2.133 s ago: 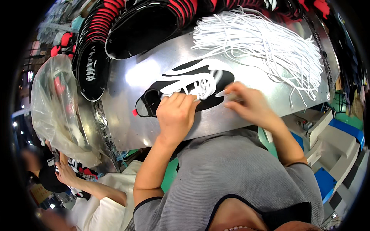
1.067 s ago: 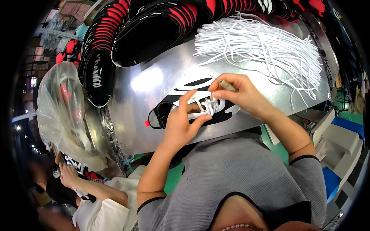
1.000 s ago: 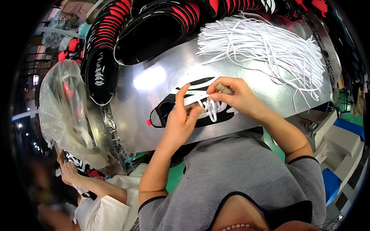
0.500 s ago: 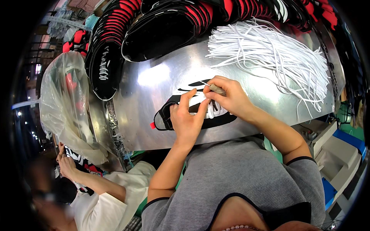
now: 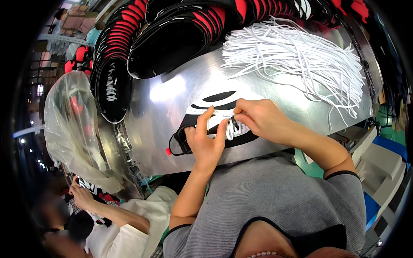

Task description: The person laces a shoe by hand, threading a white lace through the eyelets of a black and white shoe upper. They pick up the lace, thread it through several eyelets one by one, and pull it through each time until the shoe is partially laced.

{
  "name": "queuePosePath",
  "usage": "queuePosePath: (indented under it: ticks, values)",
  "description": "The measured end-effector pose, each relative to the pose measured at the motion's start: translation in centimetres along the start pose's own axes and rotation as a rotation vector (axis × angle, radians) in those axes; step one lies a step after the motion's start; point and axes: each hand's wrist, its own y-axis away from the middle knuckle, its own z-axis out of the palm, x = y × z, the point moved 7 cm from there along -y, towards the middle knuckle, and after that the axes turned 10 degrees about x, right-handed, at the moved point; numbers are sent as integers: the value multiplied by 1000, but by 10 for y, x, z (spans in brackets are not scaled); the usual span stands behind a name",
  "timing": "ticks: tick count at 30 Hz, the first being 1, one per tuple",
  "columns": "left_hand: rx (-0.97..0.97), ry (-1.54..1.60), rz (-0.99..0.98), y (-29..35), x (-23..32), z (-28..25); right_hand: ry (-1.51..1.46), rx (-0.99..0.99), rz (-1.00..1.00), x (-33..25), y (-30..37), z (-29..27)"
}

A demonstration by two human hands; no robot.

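Observation:
A black-and-white shoe upper [image 5: 214,99] with a red heel tab lies on the metal tabletop. White shoelace [image 5: 234,130] is threaded through part of its eyelet area. My left hand [image 5: 203,141] grips the upper by its collar side, index finger and thumb bent over the eyelet strip, the other fingers partly hidden. Pinched closed over the eyelets, my right hand [image 5: 264,119] meets the left fingertips. A thin tip shows at its fingers; the tan handle of the awl-like tool, seen earlier, is hidden within it.
A large bundle of white shoelaces [image 5: 297,64] spreads at the far right of the metal table [image 5: 148,146]. Nested black-and-red uppers [image 5: 172,53] line the back. A clear plastic bag [image 5: 73,129] stands left; a co-worker's hand [image 5: 81,195] is below it. Grey bins [image 5: 365,165] sit right.
My right hand has turned palm down and come lower over the eyelets, hiding the tool's tan handle. The upper has tilted slightly, and the whole view has shifted a little.

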Motion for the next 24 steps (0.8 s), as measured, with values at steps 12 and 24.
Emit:
queuePosePath:
  ticks: [12, 24]
  values:
    - [-81, 324, -160, 14, -6, -3, 88, -311, 199, -5, -8, -4]
    - [-468, 840, -624, 11, -11, 9, -159, 442, 221, 43, 5, -2]
